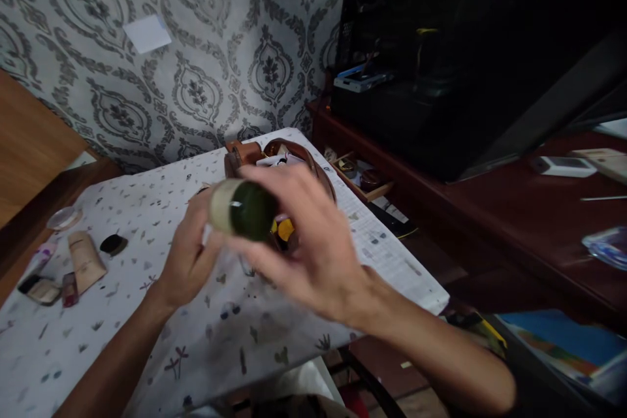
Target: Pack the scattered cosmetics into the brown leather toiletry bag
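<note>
Both my hands hold a small dark green bottle (249, 210) with a pale cream cap, lifted above the table. My left hand (189, 251) grips the cap end from below. My right hand (308, 241) wraps the green body, fingers curled and blurred by motion. Behind the hands stands an open brown leather bag (294, 153) on the patterned white tablecloth (147, 333); something yellow shows by the bag, partly hidden by my right hand.
Several small cosmetics lie at the table's left: a beige tube (85, 260), a black cap (113, 244), a compact (42, 289). A dark red cabinet (490, 209) with a black screen stands to the right. Patterned wallpaper is behind.
</note>
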`<move>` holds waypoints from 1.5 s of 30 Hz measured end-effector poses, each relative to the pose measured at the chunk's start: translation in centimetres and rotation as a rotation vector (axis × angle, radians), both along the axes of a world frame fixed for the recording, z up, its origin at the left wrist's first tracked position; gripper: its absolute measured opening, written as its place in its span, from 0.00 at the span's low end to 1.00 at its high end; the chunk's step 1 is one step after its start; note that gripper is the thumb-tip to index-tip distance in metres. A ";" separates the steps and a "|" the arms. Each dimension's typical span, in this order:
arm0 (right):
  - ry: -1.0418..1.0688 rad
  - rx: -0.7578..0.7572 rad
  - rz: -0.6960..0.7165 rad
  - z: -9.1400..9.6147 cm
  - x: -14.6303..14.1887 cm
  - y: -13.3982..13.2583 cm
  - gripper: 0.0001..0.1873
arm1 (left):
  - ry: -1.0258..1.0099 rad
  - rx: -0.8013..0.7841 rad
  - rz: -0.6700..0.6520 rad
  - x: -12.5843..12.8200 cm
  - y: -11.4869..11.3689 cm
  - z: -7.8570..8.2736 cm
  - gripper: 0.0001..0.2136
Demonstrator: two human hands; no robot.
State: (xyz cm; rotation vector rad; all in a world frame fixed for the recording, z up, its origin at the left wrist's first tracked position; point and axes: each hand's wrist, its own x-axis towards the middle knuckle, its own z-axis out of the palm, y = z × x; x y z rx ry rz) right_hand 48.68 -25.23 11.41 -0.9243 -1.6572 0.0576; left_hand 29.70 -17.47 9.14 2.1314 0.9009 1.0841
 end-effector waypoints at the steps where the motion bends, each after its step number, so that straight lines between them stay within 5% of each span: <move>1: 0.018 -0.031 -0.058 0.1 1.0 0.1 0.23 | 0.082 0.089 -0.050 0.5 0.1 0.0 0.22; 5: -0.005 -0.207 -0.138 -0.6 3.9 1.0 0.22 | 0.463 0.585 -0.227 1.4 -0.1 -0.4 0.19; 8: -0.141 -0.279 -0.138 -1.3 5.1 1.5 0.22 | 0.495 0.707 -0.221 0.9 -0.2 -0.9 0.21; 21: -0.567 -0.518 0.070 -0.4 7.3 1.5 0.15 | 0.408 0.613 -0.191 -0.1 -0.3 -2.0 0.24; 29: -0.806 -0.477 0.141 0.0 7.2 4.0 0.11 | 0.437 0.619 -0.190 -0.2 -0.3 -2.2 0.25; 41: -0.534 -0.297 0.213 -3.0 6.3 6.0 0.10 | 0.457 0.678 -0.213 -0.7 0.4 -2.7 0.29; 45: -0.898 -0.354 0.233 -1.1 6.6 6.2 0.07 | 0.466 0.755 -0.229 -0.8 0.8 -2.7 0.26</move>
